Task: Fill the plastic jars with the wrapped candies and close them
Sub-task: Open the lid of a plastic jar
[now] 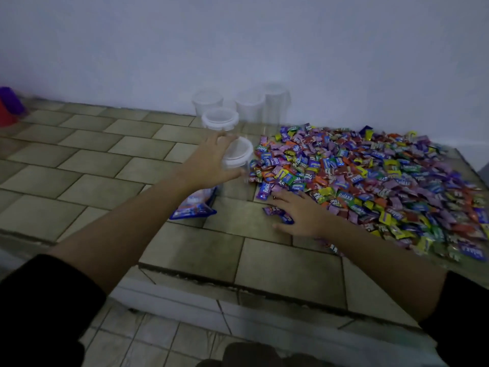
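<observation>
Black sleeves (39, 308) frame the bottom corners of the view, and both bare forearms reach forward over a raised ledge of beige stone tiles (87, 165). At the ledge's right side lies a wide heap of wrapped candies (370, 186) in purple, blue, orange, yellow and green foil, spreading almost to the pale wall (238, 43). The right hand (299, 213) lies flat with fingers spread at the near left edge of that heap, palm down on a few loose purple pieces, gripping nothing. The left hand (211, 160) is curled around the upper part of a clear plastic jar with a white lid (238, 154); the jar is tilted toward the candies, its lid still on, just beside the heap's left edge. Under the left wrist lies a blue and white candy bag (194, 205), flat on the tiles. Behind the held jar stands a second clear lidded jar (220, 119), and three more clear jars (250, 104) stand blurred against the wall. Far left, a purple and red object (9, 105) sits at the wall, too blurred to identify.
</observation>
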